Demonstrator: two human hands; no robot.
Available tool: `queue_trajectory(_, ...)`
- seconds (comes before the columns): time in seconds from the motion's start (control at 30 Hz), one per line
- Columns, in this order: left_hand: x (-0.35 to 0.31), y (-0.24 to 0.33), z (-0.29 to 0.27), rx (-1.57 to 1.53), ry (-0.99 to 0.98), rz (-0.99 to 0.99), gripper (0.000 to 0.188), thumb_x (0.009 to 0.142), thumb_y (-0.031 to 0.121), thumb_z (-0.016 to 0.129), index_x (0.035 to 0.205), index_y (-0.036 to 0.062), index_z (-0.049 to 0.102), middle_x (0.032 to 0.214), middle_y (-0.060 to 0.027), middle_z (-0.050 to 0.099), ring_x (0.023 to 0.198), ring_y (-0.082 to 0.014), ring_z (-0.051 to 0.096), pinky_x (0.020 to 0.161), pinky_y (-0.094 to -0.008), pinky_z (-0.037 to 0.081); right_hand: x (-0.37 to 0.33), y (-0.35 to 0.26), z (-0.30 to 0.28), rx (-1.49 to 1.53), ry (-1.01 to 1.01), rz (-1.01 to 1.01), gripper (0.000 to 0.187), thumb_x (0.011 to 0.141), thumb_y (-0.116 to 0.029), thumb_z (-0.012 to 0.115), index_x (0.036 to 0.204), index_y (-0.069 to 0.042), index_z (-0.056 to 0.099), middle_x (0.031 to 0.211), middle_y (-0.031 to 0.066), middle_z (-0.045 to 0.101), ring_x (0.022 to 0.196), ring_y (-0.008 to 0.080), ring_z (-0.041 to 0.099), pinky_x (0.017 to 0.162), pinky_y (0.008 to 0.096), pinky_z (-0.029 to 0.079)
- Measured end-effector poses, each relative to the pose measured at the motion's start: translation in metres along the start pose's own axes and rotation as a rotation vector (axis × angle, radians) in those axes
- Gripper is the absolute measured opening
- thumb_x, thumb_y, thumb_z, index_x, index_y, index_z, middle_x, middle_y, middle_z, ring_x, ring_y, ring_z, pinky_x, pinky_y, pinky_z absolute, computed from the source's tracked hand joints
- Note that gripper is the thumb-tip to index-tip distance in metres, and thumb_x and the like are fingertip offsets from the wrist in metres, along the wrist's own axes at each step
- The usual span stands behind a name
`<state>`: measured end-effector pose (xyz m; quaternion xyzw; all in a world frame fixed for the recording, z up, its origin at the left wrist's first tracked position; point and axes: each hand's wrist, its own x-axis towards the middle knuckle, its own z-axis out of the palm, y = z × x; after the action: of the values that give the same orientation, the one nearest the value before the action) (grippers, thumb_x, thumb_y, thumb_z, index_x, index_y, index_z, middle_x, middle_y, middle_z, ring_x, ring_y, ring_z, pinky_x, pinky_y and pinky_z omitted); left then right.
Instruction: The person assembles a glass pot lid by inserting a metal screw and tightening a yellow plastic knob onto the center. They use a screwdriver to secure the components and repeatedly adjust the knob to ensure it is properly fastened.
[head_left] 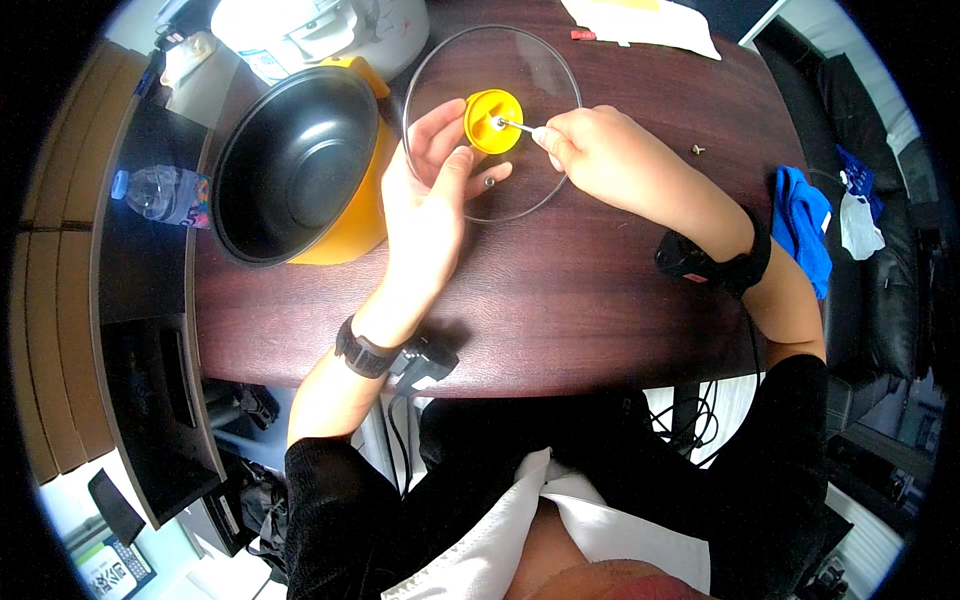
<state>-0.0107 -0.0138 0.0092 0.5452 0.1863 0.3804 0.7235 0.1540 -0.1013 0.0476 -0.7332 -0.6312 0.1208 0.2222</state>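
Observation:
My left hand (430,170) is closed round the side of a round yellow knob (482,138), steadying it with the thumb and fingers. The knob's hollow side faces up, with a small pale piece at its centre. In my right hand (575,140) is a thin metal tool (517,126), its tip in the knob; my fingers hide its handle, so its kind is unclear. Around the knob shows a clear glass lid (532,70) with a thin rim. A small metal piece (490,182) lies by a finger of my left hand.
An orange-yellow pot (345,225) with a black inside stands left of the lid, a white appliance (330,30) behind it. A water bottle (165,195) lies far left. A small screw (698,150) and a blue cloth (801,230) are on the right. A black device (425,365) sits at the near edge.

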Motion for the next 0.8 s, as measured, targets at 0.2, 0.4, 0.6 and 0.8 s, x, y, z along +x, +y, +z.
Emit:
queue_trajectory(0.2,0.000,0.000,-0.001,0.019,0.015,-0.003,0.039,0.092,-0.002,0.044,0.130,-0.0087,0.039,0.125,-0.0219,0.054,0.106,-0.0308,0.061,0.086,-0.0446,0.057,-0.004,-0.003,0.000,-0.377,0.094,-0.119,0.022,0.089,-0.020,0.054,0.079,-0.004,0.066,0.070,0.0173,0.064,0.067,0.0349,0.065,0.061,0.0436,0.053)
queue_trajectory(0.4,0.001,-0.002,0.000,0.021,-0.004,-0.082,0.039,0.092,-0.002,0.044,0.130,-0.0090,0.039,0.123,-0.0209,0.055,0.104,-0.0296,0.062,0.085,-0.0445,0.057,0.002,0.005,-0.015,-0.746,0.147,-0.428,0.014,0.084,-0.015,0.055,0.083,-0.008,0.067,0.069,0.0107,0.065,0.065,0.0251,0.067,0.059,0.0373,0.053)
queue_trajectory(0.6,0.002,-0.001,-0.002,-0.007,0.020,-0.092,0.040,0.092,-0.002,0.043,0.131,-0.0084,0.038,0.125,-0.0209,0.054,0.107,-0.0292,0.061,0.086,-0.0448,0.057,0.005,0.011,-0.022,-0.180,0.104,-0.256,0.022,0.090,-0.020,0.052,0.081,-0.006,0.066,0.069,0.0146,0.063,0.067,0.0296,0.065,0.061,0.0396,0.049)
queue_trajectory(0.8,0.002,-0.002,0.000,-0.017,0.016,0.002,0.036,0.094,-0.003,0.041,0.130,-0.0074,0.039,0.127,-0.0209,0.052,0.110,-0.0254,0.059,0.087,-0.0351,0.057,0.002,0.017,0.004,0.280,-0.091,0.071,0.029,0.096,-0.020,0.047,0.077,-0.002,0.060,0.065,0.0078,0.056,0.060,0.0174,0.054,0.058,0.0318,0.042)
